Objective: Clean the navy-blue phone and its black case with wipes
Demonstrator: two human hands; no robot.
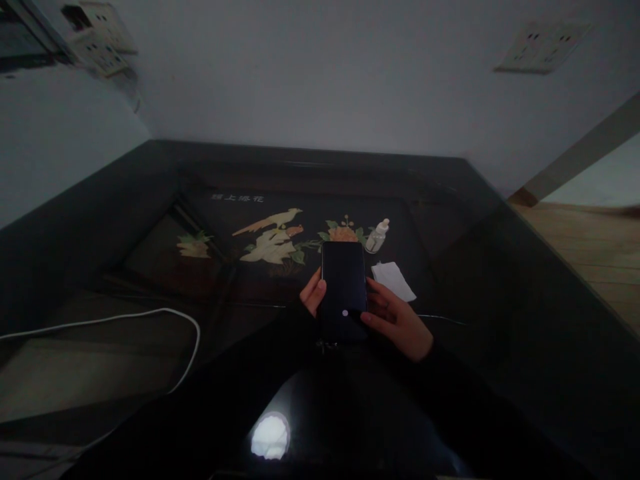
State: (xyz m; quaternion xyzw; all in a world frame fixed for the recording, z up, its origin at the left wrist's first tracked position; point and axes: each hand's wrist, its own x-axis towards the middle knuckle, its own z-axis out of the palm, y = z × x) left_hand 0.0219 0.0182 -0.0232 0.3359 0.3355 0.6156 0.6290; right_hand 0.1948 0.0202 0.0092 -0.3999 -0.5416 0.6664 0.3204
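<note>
A black smartphone (343, 283) with a dark screen is held upright over a dark glass-topped table (500, 280). My left hand (313, 295) grips its left edge, fingers curled behind it and thumb on the front. My right hand (397, 318) holds the right edge, its thumb lying across the lower screen near a small white logo. Both sleeves are dark.
A small clear dropper bottle (377, 236) stands just beyond the phone, with a white folded wipe (393, 280) beside it. A white cable (150, 317) loops across the left of the table. Bird-and-flower inlay (273, 241) shows under the glass. Wall sockets (543, 45) are above.
</note>
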